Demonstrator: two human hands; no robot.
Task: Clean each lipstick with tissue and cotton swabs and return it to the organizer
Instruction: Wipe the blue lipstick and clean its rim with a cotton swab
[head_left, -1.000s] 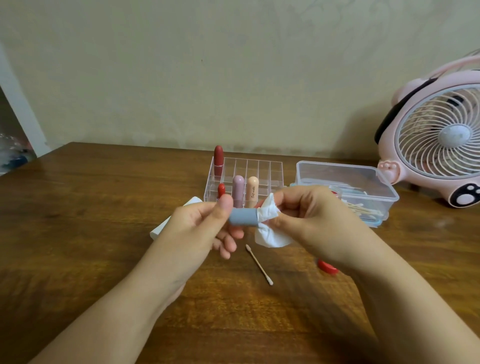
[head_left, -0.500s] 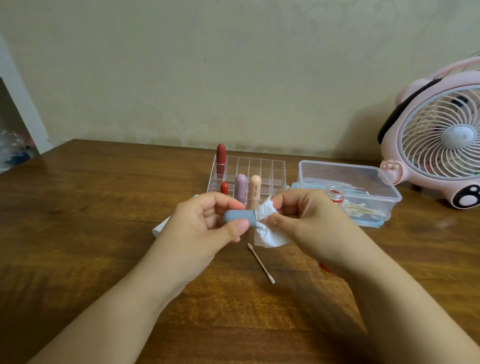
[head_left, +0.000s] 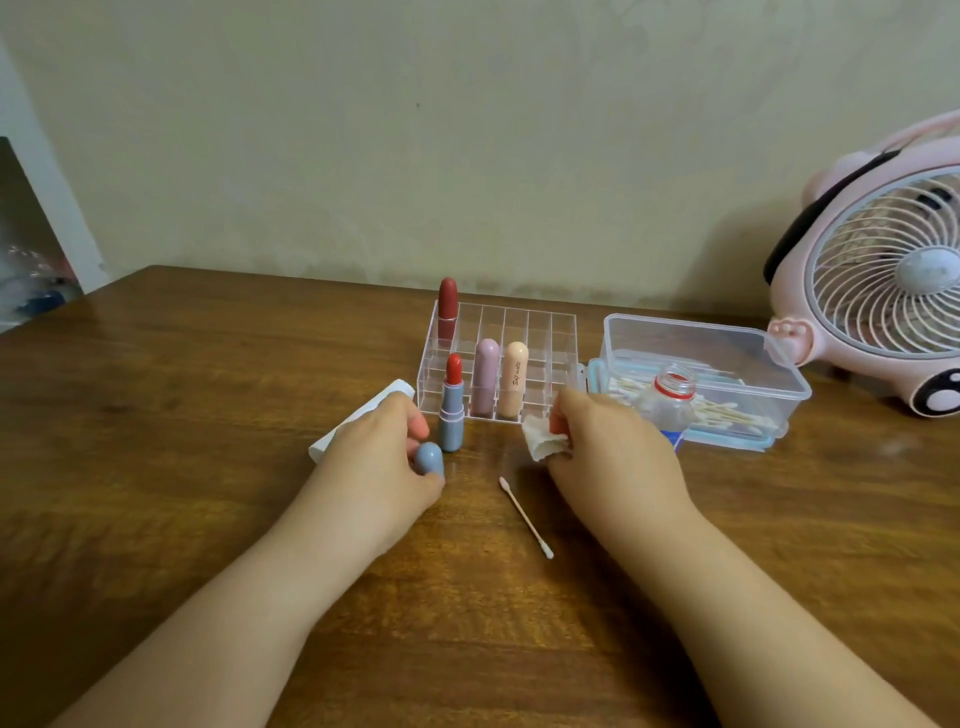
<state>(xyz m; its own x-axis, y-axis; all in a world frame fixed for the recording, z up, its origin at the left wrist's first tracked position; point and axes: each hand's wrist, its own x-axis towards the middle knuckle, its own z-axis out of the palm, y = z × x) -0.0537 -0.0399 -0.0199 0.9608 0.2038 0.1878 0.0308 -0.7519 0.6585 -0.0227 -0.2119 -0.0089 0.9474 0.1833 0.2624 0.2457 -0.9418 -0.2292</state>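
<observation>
The wooden table (head_left: 156, 415) carries everything, and the clear organizer (head_left: 563, 332) near its far edge serves here as the landmark. To the right of the organizer, well apart, stands a pink desk fan (head_left: 883, 275) with its grille facing the person. Between the fan and the organizer sits a clear plastic box (head_left: 779, 374) that holds cotton swabs lying flat. A small clear bottle (head_left: 670, 400) with a red ring at its open neck stands in front of this box.

The organizer has a grid of compartments. A dark red lipstick (head_left: 447, 306) stands upright in the back left corner. A mauve lipstick (head_left: 485, 376) and a peach lipstick (head_left: 514, 379) stand upright side by side in the front row, both capped.

Just in front of the organizer's left corner, on the table, stands the open blue lipstick (head_left: 451, 410). Its long axis is vertical and the red bullet points up. Nothing covers it.

The left hand (head_left: 379, 467) is in front of the organizer and to the left. Its fingers are curled round the blue cap (head_left: 429, 459), rounded end up, just beside the open lipstick. Behind this hand lies a white tissue pack (head_left: 363, 415), partly hidden.

The right hand (head_left: 613, 457) is in front of the organizer's right corner and pinches a crumpled tissue (head_left: 540, 441). Between both hands, nearer to the person, a used cotton swab (head_left: 524, 517) lies on the table, set diagonally.
</observation>
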